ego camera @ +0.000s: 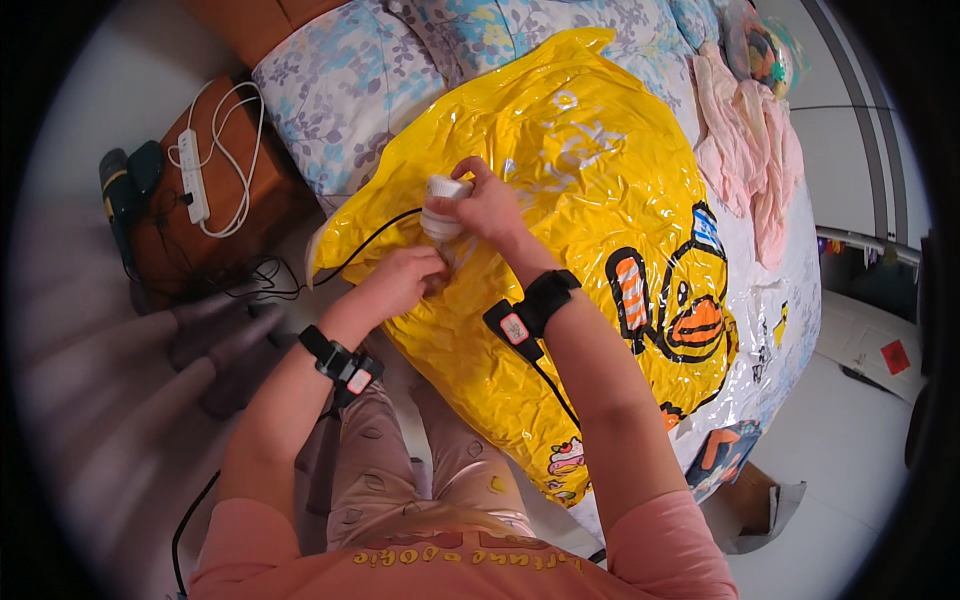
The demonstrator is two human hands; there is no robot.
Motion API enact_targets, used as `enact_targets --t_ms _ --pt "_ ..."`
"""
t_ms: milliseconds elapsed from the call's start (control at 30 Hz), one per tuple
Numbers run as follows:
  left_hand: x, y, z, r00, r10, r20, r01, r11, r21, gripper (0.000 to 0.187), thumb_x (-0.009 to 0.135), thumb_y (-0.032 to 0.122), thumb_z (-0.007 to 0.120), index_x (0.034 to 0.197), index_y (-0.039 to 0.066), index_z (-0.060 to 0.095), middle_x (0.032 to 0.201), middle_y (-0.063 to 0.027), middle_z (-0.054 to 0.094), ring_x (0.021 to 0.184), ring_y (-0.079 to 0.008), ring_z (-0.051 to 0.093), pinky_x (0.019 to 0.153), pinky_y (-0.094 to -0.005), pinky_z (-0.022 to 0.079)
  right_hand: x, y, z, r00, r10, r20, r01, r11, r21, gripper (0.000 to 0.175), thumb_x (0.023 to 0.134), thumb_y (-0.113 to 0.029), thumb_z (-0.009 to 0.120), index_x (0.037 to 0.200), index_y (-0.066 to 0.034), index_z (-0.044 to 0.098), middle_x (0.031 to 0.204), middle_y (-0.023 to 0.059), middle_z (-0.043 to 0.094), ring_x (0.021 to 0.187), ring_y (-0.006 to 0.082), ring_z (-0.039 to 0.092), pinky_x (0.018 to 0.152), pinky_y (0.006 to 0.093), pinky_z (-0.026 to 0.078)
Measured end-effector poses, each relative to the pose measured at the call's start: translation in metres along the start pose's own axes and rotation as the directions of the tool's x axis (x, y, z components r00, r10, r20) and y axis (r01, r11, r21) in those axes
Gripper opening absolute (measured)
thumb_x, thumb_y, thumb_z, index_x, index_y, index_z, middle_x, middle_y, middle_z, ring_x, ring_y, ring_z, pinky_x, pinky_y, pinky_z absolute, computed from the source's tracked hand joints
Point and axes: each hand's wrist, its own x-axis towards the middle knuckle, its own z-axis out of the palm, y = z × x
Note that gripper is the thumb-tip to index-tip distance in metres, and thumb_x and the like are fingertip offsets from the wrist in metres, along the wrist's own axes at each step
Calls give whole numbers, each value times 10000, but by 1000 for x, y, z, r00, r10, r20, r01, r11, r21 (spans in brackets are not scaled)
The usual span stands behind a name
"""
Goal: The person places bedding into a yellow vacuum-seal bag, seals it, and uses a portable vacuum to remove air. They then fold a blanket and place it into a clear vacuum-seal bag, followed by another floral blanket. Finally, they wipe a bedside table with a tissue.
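Observation:
A large yellow plastic storage bag (480, 352) with a printed cartoon duck lies wrinkled and bulging across the bed. Wrapped in the fingers of my right hand (491, 210) is a small white cylindrical device (442, 217), probably an electric air pump, with a ribbed top. A black cord (367, 244) runs from its side down to the left. Just below the device, my left hand (401, 281) pinches the bag near a translucent spot, perhaps a valve. My fingers partly hide that spot, so whether the device touches it is unclear.
Floral pillows (352, 90) line the bed's head. On the left, a wooden bedside table (172, 225) bears a white power strip (193, 176) and a dark handheld appliance (120, 195). Pink cloth (750, 150) lies at right; a cardboard box (742, 502) stands on the floor.

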Motion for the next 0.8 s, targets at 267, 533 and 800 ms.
enact_targets --t_ms 267,533,800 --pt "11 17 7 844 -526 108 469 821 326 355 859 146 579 1148 -31 475 998 -234 613 924 -404 594 802 -452 478 -1 2 0 999 47 -16 -46 995 86 600 613 -423 786 1061 -111 539 880 206 667 849 354 652 756 396 507" --pt "9 -3 -7 971 100 216 -139 975 173 365 879 237 568 1116 -27 483 1030 -268 589 954 -420 577 821 -471 460 6 -12 -3 972 235 -12 -234 972 34 716 596 -438 785 1157 -79 523 975 203 661 943 336 640 825 379 495" --pt "16 6 -5 869 -314 382 239 943 232 296 868 147 540 1151 58 541 1173 -191 573 996 -407 580 836 -440 475 61 -53 20 956 291 43 -292 956 3 844 574 -440 799 1203 20 474 1104 195 631 1024 325 618 878 356 476"
